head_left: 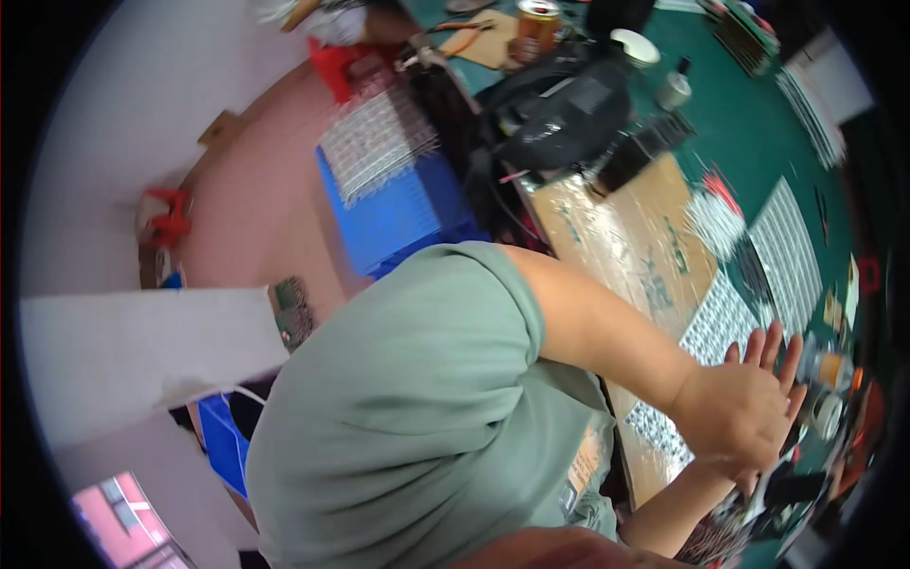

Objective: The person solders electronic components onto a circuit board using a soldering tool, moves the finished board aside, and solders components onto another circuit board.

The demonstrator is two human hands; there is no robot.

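Note:
My left arm, in a grey-green short sleeve, reaches across to the right over the table edge. At its end my left hand (735,412) shows its back, with stretched, spread fingers beyond it and no object in them. My right forearm (678,512) comes up from below and crosses under the left hand, touching it. Most of my right hand (747,482) is hidden there, so its fingers cannot be made out. Nearest the fingers are a clear plastic bottle (827,368) and a speckled grey-white sheet (725,318) on cardboard.
A taped cardboard sheet (616,228) covers the near table edge. A black bag (569,109), a drink can (538,24), orange-handled pliers (464,38) and a white bottle (675,87) stand or lie on the green tabletop (730,114). A blue crate (398,213) carries stacked patterned panels (374,142).

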